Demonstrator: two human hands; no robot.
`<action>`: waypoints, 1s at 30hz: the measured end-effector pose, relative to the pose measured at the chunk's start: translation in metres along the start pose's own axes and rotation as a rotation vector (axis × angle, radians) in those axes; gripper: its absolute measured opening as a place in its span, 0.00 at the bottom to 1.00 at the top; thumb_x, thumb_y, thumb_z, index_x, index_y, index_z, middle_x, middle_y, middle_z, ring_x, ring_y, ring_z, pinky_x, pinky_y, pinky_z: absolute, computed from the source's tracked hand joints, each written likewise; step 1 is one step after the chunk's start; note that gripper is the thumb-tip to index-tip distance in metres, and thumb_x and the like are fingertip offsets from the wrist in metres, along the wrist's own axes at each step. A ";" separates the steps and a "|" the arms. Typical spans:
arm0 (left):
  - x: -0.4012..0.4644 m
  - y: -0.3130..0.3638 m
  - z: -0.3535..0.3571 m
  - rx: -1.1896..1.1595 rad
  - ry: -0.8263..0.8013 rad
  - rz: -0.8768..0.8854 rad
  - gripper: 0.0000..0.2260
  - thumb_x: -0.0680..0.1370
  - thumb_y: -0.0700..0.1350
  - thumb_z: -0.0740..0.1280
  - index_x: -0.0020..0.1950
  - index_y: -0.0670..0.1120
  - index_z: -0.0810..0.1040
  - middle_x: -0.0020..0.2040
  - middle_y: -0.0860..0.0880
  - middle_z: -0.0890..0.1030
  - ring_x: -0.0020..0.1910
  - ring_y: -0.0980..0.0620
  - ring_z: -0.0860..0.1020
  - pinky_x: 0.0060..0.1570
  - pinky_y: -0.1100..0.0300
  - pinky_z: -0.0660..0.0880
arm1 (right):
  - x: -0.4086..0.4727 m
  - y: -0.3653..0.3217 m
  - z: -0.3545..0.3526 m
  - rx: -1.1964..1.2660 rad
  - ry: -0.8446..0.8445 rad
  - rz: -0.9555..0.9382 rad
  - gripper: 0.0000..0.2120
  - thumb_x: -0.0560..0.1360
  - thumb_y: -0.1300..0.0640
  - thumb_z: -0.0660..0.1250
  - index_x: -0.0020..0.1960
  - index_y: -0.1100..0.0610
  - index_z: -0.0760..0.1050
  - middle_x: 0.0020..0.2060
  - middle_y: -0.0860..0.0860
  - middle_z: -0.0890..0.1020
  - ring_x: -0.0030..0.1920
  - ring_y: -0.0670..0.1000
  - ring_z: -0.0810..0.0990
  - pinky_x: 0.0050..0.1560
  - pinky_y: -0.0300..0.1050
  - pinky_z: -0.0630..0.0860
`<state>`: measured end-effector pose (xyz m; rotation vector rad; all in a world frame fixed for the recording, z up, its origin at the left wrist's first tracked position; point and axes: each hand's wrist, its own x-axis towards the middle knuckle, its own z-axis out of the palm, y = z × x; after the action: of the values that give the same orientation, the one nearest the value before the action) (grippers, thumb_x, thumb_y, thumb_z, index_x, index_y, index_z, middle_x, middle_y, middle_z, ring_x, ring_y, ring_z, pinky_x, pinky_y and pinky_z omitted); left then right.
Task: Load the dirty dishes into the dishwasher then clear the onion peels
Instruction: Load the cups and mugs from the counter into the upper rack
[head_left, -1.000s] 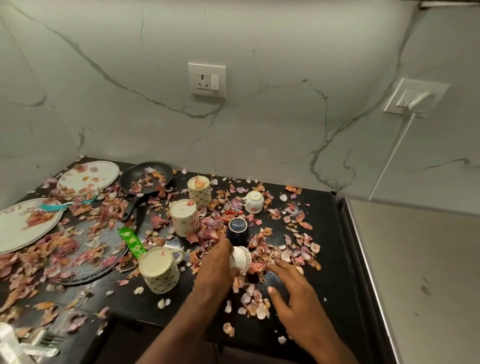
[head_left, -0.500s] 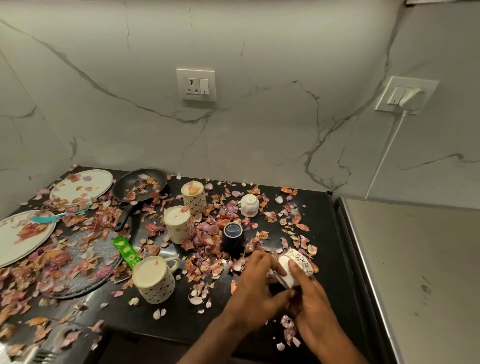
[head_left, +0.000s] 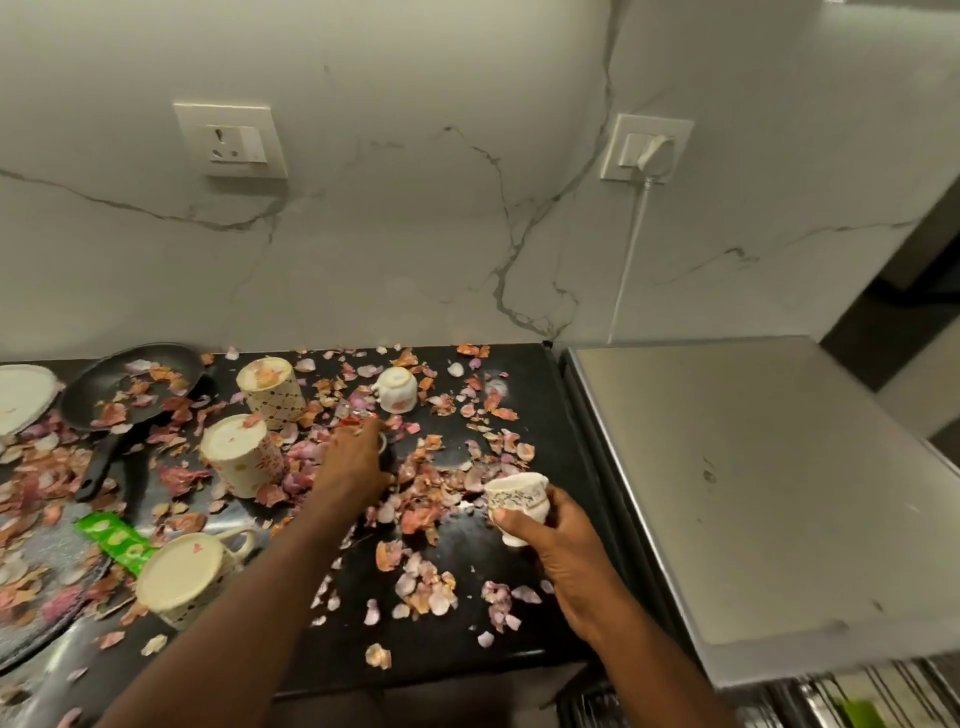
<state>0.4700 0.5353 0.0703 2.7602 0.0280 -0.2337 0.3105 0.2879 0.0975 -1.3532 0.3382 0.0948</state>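
While gripped in right hand (head_left: 558, 540): small white patterned ceramic cup (head_left: 517, 501), upright, raised just above black stone worktop (head_left: 467, 649).
Left hand (head_left: 358, 462) curled over small dark cup (head_left: 385, 451), mostly hidden, amid pink-and-orange papery onion peels (head_left: 431, 483). Elsewhere on worktop: three inverted cream patterned mugs (head_left: 179, 579), inverted small white floral cup (head_left: 396, 389), black frying pan (head_left: 130, 384) holding peels.

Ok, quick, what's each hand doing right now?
Left hand: reaching onto the dark cup; grip cannot be told.
Right hand: holding the small patterned cup.
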 end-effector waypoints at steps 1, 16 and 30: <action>0.000 -0.002 0.000 -0.012 0.015 -0.001 0.38 0.71 0.47 0.80 0.76 0.53 0.64 0.70 0.41 0.73 0.68 0.40 0.74 0.66 0.43 0.76 | 0.000 0.001 -0.001 0.006 0.028 0.007 0.30 0.65 0.52 0.84 0.64 0.52 0.78 0.56 0.52 0.87 0.57 0.53 0.86 0.57 0.50 0.82; -0.110 0.073 -0.004 -1.390 -0.242 0.109 0.15 0.79 0.56 0.69 0.62 0.51 0.80 0.57 0.48 0.85 0.56 0.46 0.85 0.46 0.56 0.84 | -0.040 -0.005 -0.021 0.245 0.356 0.018 0.14 0.79 0.50 0.73 0.59 0.57 0.81 0.51 0.58 0.86 0.47 0.52 0.83 0.42 0.44 0.78; -0.193 0.211 0.092 -1.035 -0.790 0.411 0.31 0.62 0.64 0.82 0.60 0.54 0.78 0.56 0.50 0.84 0.53 0.48 0.85 0.48 0.49 0.84 | -0.178 0.034 -0.150 0.569 0.789 -0.106 0.18 0.81 0.53 0.71 0.68 0.57 0.76 0.56 0.59 0.85 0.47 0.53 0.85 0.44 0.44 0.84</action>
<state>0.2754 0.3071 0.0940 1.4723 -0.4713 -0.8746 0.1056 0.1724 0.0916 -0.7855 0.8786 -0.6009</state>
